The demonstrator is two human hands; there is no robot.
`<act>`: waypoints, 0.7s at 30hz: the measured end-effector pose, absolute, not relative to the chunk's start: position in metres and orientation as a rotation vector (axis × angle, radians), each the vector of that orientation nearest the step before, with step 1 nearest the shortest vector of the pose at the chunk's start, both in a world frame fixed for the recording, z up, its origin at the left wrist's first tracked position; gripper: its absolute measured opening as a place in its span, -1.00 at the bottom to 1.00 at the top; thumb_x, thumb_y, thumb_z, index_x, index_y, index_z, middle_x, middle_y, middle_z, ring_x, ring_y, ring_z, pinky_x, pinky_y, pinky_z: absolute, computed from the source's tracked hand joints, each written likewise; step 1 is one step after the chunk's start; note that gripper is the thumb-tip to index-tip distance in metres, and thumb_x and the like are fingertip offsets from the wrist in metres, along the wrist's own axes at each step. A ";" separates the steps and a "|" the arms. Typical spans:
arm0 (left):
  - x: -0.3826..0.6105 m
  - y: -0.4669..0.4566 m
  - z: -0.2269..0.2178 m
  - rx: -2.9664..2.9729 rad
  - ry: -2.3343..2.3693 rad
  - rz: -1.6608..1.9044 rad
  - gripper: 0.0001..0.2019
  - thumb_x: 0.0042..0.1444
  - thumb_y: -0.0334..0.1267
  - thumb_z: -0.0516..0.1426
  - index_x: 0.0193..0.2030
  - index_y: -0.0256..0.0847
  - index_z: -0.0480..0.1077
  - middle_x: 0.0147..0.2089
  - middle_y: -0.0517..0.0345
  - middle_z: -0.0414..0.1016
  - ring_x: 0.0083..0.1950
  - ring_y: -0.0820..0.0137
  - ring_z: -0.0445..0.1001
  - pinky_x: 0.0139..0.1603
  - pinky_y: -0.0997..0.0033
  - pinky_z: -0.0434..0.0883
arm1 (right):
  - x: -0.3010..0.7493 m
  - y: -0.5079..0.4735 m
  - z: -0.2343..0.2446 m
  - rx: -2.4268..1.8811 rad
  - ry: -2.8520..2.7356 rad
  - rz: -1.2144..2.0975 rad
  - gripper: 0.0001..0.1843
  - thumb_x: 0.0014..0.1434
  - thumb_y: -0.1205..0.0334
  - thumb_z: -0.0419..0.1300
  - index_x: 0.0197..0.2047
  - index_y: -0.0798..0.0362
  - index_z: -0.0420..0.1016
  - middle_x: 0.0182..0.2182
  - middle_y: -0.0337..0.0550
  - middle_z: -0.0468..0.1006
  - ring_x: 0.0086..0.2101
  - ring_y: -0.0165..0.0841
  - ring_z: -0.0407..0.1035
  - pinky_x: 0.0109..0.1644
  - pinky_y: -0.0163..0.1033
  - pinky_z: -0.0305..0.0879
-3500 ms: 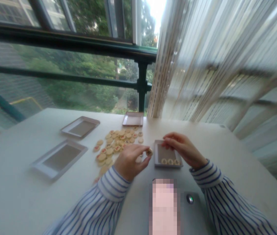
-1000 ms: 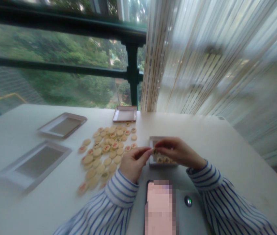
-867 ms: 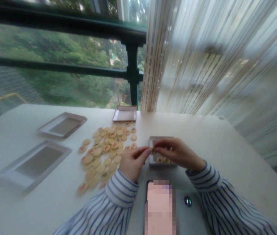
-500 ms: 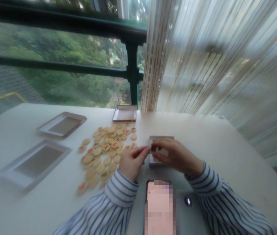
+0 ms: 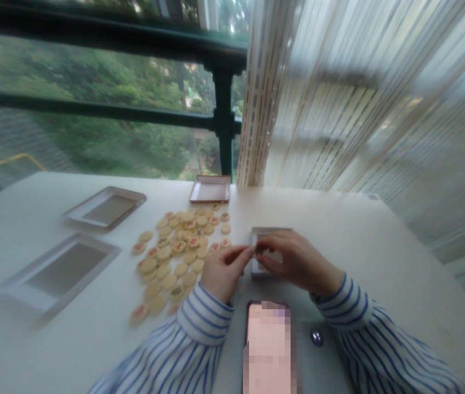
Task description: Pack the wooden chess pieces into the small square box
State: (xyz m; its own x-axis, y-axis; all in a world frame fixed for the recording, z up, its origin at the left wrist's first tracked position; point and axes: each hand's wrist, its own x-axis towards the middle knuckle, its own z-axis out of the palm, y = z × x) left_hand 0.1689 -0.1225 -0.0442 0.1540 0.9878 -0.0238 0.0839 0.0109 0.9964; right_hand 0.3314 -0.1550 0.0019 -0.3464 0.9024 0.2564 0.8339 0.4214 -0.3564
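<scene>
Since the earliest frame, your left hand [image 5: 222, 271] has carried its round piece [image 5: 256, 251] rightward and your right hand [image 5: 298, 262] has come to meet it, just right of centre in the frame; half a second ago they stood nearly the same. Your left thumb and index finger pinch the piece at its left edge, by the left wall of the tray [image 5: 262, 275]. Your right fingers curve narrowly about its other side, but you can't tell whether they grip it.

Expect that disc to be light, stiff and hard to damage, perhaps a little slick on its smooth rim. Take it by opposite edges, leaving the marked face free.

You can't read its mark now, as fingertips cover much of it. Your right hand hides most of the tray's inside, so you can't see what lies there. In the loose pieces [image 5: 181, 268] left of centre, many marks are blurred or absent from view. Your phone [image 5: 268, 347] is cut off at the bottom edge, its screen pixelated.
</scene>
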 end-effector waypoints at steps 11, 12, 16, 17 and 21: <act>0.162 -0.114 -0.058 1.530 1.250 1.013 -0.67 -0.06 -0.06 0.15 -0.29 -0.29 0.52 -0.50 0.13 0.50 -0.57 0.49 0.35 -0.55 0.53 0.31 | 0.338 -0.150 -0.004 -1.483 -2.328 0.261 -0.82 0.10 0.18 0.15 -0.23 0.05 0.48 -0.35 -0.18 0.54 -0.33 -0.41 0.37 -0.22 -0.33 0.17; 0.162 -0.114 -0.061 1.569 1.268 1.008 -0.68 -0.05 -0.06 0.15 -0.29 -0.28 0.52 -0.52 0.14 0.49 -0.57 0.49 0.35 -0.54 0.52 0.31 | 0.339 -0.149 -0.005 -1.490 -2.343 0.264 -0.81 0.10 0.17 0.14 -0.24 0.05 0.48 -0.35 -0.17 0.54 -0.33 -0.41 0.37 -0.22 -0.33 0.16; 0.163 -0.114 -0.066 1.683 1.318 0.955 -0.72 -0.02 -0.13 0.13 -0.25 -0.26 0.51 -0.57 0.19 0.45 -0.56 0.49 0.35 -0.53 0.53 0.29 | 0.342 -0.148 -0.008 -1.532 -2.391 0.250 -0.80 0.12 0.13 0.13 -0.25 0.02 0.50 -0.33 -0.14 0.52 -0.30 -0.38 0.35 -0.20 -0.30 0.13; 0.163 -0.115 -0.065 1.699 1.328 0.946 -0.72 -0.01 -0.15 0.12 -0.23 -0.25 0.51 -0.57 0.19 0.44 -0.55 0.49 0.35 -0.53 0.53 0.29 | 0.342 -0.148 -0.009 -1.541 -2.401 0.244 -0.80 0.12 0.12 0.13 -0.26 0.01 0.51 -0.33 -0.15 0.52 -0.30 -0.37 0.35 -0.20 -0.29 0.12; 0.166 -0.119 -0.060 1.767 1.326 0.898 -0.73 0.02 -0.22 0.08 -0.17 -0.25 0.49 -0.59 0.21 0.43 -0.54 0.48 0.38 -0.50 0.52 0.32 | 0.342 -0.147 -0.010 -1.571 -2.432 0.231 -0.78 0.09 0.11 0.15 -0.24 0.01 0.51 -0.34 -0.15 0.50 -0.30 -0.36 0.33 -0.21 -0.28 0.09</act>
